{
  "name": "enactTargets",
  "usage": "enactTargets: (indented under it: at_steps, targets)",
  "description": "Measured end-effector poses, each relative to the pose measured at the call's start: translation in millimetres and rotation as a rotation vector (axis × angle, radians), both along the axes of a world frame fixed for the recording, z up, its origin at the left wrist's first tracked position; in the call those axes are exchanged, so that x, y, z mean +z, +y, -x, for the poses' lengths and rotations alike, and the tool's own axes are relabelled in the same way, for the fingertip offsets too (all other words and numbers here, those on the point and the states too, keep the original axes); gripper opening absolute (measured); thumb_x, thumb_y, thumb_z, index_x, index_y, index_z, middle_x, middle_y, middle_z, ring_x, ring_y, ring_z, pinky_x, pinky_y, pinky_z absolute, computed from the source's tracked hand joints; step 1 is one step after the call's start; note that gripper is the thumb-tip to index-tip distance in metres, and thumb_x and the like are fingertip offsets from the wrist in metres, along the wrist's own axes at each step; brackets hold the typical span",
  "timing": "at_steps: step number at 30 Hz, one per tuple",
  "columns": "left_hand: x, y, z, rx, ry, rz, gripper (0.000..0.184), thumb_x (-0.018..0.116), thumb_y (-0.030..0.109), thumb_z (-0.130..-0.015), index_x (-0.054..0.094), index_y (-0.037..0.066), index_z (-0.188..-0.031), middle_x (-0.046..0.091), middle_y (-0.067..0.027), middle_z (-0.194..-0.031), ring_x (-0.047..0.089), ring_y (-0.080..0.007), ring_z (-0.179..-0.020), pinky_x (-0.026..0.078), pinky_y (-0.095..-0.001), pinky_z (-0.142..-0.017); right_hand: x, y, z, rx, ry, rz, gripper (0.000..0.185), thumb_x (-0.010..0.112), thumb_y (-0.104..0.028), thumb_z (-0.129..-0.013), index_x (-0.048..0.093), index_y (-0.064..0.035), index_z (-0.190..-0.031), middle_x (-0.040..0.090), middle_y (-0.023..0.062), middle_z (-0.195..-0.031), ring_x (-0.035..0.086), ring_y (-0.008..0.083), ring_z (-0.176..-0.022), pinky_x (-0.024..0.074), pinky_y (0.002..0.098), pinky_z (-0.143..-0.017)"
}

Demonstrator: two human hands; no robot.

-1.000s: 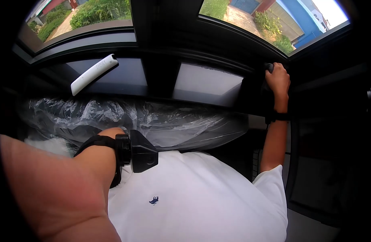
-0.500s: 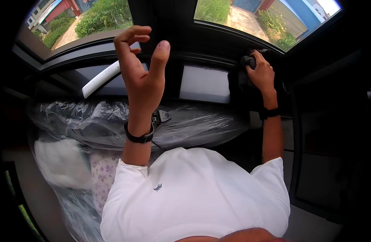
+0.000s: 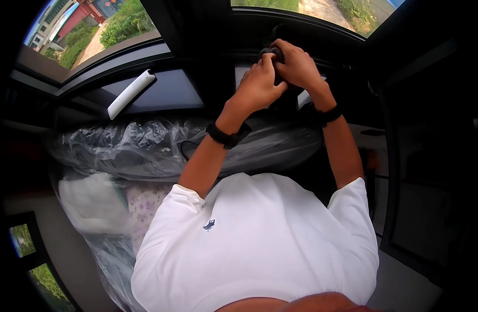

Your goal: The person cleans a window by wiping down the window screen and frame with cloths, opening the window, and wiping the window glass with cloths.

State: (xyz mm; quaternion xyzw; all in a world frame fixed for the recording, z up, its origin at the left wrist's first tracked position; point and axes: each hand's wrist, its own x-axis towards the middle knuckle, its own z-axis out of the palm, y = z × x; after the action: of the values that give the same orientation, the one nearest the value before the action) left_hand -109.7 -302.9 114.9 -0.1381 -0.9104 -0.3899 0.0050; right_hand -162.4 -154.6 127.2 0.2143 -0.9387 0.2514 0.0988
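Note:
My left hand (image 3: 257, 86) and my right hand (image 3: 300, 66) are together above the dark, glossy sill below the window. Between them is a bunched dark cloth (image 3: 271, 51), gripped by the fingers of both hands. Much of the cloth is hidden behind the fingers and blends into the black frame, so its full shape cannot be seen. To the left, apart from both hands, a long white object (image 3: 130, 94) with faint print lies slanted on the sill (image 3: 171, 91).
Clear plastic sheeting (image 3: 114, 151) covers a long padded form in front of the sill, with a floral cloth (image 3: 145, 200) and white bedding (image 3: 91, 203) beneath it at the left. Windows with dark frames (image 3: 197, 41) stand ahead. A dark panel (image 3: 426, 171) rises at the right.
My left hand, raised and open before, has moved right and closed on the cloth. My right hand has brought the cloth left from the right corner. The view has shifted slightly.

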Motion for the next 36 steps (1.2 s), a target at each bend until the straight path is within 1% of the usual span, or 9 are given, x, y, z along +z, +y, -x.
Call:
enactTargets:
  at_steps: [7, 9, 12, 14, 18, 22, 26, 31, 36]
  targets:
    - [-25.7, 49.9, -7.4, -0.235, 0.173, 0.261, 0.072, 0.07, 0.047, -0.085, 0.049, -0.003, -0.134, 0.055, -0.0206, -0.13, 0.052, -0.0359, -0.119, 0.04, -0.0417, -0.102, 13.8, 55.6, -6.8, -0.121, 0.013, -0.201, 0.035, 0.062, -0.018, -0.081, 0.058, -0.0073, -0.115, 0.065, 0.0117, -0.111, 0.063, 0.0376, -0.104, 0.0518, 0.0451, -0.085]
    - [-32.0, 52.1, -8.5, -0.101, 0.349, 0.203, 0.043, 0.069, 0.037, -0.085, 0.066, 0.001, -0.108, 0.065, -0.0188, -0.113, 0.059, -0.0321, -0.104, 0.043, -0.0434, -0.094, 10.3, 50.0, -2.6, -0.027, 0.061, -0.144, 0.034, 0.063, -0.014, -0.08, 0.057, -0.0051, -0.113, 0.065, 0.0142, -0.111, 0.061, 0.0384, -0.105, 0.0506, 0.0439, -0.086]
    - [-20.8, 25.0, 6.6, -0.057, 0.179, 0.316, 0.025, 0.065, 0.023, -0.083, 0.071, 0.0, -0.091, 0.07, -0.0177, -0.093, 0.066, -0.0338, -0.093, 0.048, -0.0452, -0.086, 17.6, 10.3, 3.0, 0.083, 0.131, -0.094, 0.035, 0.062, -0.011, -0.081, 0.056, -0.003, -0.115, 0.064, 0.0176, -0.111, 0.062, 0.0397, -0.104, 0.0509, 0.0439, -0.086]
    - [-18.8, -4.7, 11.4, 0.071, 0.146, 0.092, 0.019, 0.06, 0.013, -0.08, 0.071, -0.001, -0.082, 0.07, -0.0186, -0.079, 0.068, -0.0366, -0.083, 0.052, -0.0461, -0.078, 9.4, -17.4, 12.0, 0.136, 0.06, -0.118, 0.035, 0.063, -0.012, -0.083, 0.056, -0.0031, -0.116, 0.064, 0.0188, -0.111, 0.062, 0.0398, -0.104, 0.0512, 0.0448, -0.086]
    - [-6.5, -18.4, 18.4, 0.127, -0.024, 0.037, 0.021, 0.058, 0.013, -0.08, 0.07, -0.004, -0.085, 0.069, -0.0224, -0.087, 0.068, -0.0394, -0.087, 0.054, -0.0449, -0.077, 1.4, -35.5, 7.8, 0.03, 0.123, -0.095, 0.028, 0.059, -0.012, -0.084, 0.055, -0.0021, -0.11, 0.066, 0.0177, -0.105, 0.064, 0.0423, -0.097, 0.0533, 0.0495, -0.081]
    - [-20.5, 25.6, 12.8, -0.108, 0.257, 0.139, 0.026, 0.066, 0.015, -0.081, 0.065, -0.007, -0.094, 0.065, -0.0225, -0.103, 0.062, -0.0403, -0.097, 0.05, -0.0472, -0.085, 10.6, 11.5, -14.3, -0.187, -0.026, -0.092, 0.036, 0.059, -0.022, -0.088, 0.052, -0.0081, -0.121, 0.066, 0.0171, -0.115, 0.063, 0.0423, -0.103, 0.0517, 0.0506, -0.084]
    - [-43.2, 83.4, -30.6, -0.342, 0.67, -0.137, 0.042, 0.071, 0.015, -0.079, 0.058, -0.008, -0.112, 0.06, -0.0222, -0.109, 0.059, -0.0377, -0.102, 0.049, -0.0436, -0.088, -2.9, 74.9, -17.6, -0.38, 0.002, -0.228, 0.041, 0.058, -0.022, -0.086, 0.048, -0.0071, -0.123, 0.06, 0.0159, -0.127, 0.062, 0.0481, -0.102, 0.0503, 0.0545, -0.086]
    - [-19.8, 53.1, -34.1, -0.426, 0.29, -0.186, 0.036, 0.07, 0.019, -0.082, 0.064, -0.006, -0.108, 0.066, -0.0223, -0.101, 0.064, -0.0366, -0.096, 0.051, -0.0416, -0.088, -2.9, 54.1, -7.5, -0.212, -0.005, -0.27, 0.041, 0.057, -0.02, -0.085, 0.05, -0.0064, -0.122, 0.062, 0.015, -0.123, 0.061, 0.0441, -0.104, 0.0498, 0.0512, -0.086]
    - [5.3, -37.1, -30.0, -0.075, 0.155, -0.292, 0.023, 0.065, 0.019, -0.089, 0.072, -0.001, -0.099, 0.069, -0.0209, -0.092, 0.068, -0.0342, -0.086, 0.053, -0.0395, -0.081, 21.2, -58.0, 16.7, 0.052, -0.057, -0.271, 0.028, 0.057, -0.018, -0.085, 0.053, -0.0064, -0.11, 0.067, 0.0163, -0.107, 0.063, 0.0419, -0.1, 0.0519, 0.0491, -0.079]
